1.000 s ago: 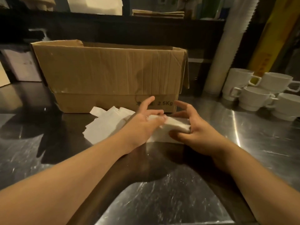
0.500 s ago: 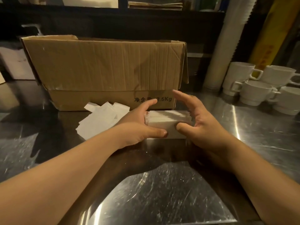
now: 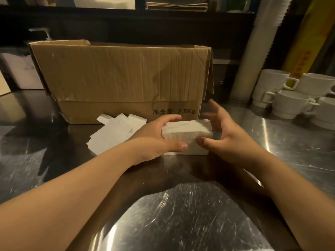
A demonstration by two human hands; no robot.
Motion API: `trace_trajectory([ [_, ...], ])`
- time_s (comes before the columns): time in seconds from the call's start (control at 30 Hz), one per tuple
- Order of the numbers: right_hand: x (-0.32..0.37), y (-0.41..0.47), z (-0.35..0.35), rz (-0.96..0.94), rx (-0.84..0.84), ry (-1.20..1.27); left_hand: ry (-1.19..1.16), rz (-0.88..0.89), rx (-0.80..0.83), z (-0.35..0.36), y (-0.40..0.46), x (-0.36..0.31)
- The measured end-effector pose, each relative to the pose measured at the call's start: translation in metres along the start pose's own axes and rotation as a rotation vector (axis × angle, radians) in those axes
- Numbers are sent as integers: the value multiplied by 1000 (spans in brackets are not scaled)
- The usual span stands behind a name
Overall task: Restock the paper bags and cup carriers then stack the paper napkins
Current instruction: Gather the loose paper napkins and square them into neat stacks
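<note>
White napkins point(image 3: 186, 136): left hand point(image 3: 155, 140) grips stack; right hand point(image 3: 228, 134) spread beside. Square edges by pressing both sides.

A café or drinks-bar work area is indicated. A scratched stainless steel desk point(image 3: 181, 214) is seen, with white coffee cups point(image 3: 290, 104) stacked at the right beside a tall sleeve of disposable cups point(image 3: 253, 57), and a cardboard supply box point(image 3: 117, 78) printed "2.5Kg".
</note>
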State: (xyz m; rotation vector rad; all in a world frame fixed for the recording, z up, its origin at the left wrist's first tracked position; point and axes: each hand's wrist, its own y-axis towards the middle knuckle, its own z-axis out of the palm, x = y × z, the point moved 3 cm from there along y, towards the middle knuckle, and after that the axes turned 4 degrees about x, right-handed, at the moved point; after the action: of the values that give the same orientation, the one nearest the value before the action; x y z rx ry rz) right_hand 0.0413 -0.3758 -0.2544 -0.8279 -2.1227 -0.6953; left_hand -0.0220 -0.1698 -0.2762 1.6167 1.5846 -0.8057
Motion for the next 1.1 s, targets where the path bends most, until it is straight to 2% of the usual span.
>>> trace_trajectory([
  [0.1,-7,2,3,105,46,100,70,-1,9,-1,-3,-2],
  [0.27,-12,4,-2,165,50,142,-23,37,-53,-3,-2,1],
  [0.33,-11,3,0,165,90,126,-15,38,-80,-3,-1,1],
  [0.43,-12,5,0,142,65,139,-8,55,-115,-3,-5,-4],
  [0.53,-11,3,0,124,98,179,-66,60,-96,-3,-5,-5],
  [0.6,-10,1,-3,91,91,303,-280,59,-21,-2,-6,-9],
  [0.7,-5,-1,-9,10,106,503,-687,-105,168,-1,-5,-13],
  [0.77,-1,-2,-7,-17,158,563,-811,-219,333,3,-6,-17],
  [0.83,2,-2,-2,-21,223,605,-929,-239,550,9,-9,-24],
  [0.9,7,-3,5,-20,282,601,-1031,-238,666,15,-15,-31],
  [1.0,16,-7,16,3,218,529,-1003,-271,558,20,-20,-37],
  [1.1,16,-10,21,-79,-71,286,-1053,-305,376,18,-17,-37],
])
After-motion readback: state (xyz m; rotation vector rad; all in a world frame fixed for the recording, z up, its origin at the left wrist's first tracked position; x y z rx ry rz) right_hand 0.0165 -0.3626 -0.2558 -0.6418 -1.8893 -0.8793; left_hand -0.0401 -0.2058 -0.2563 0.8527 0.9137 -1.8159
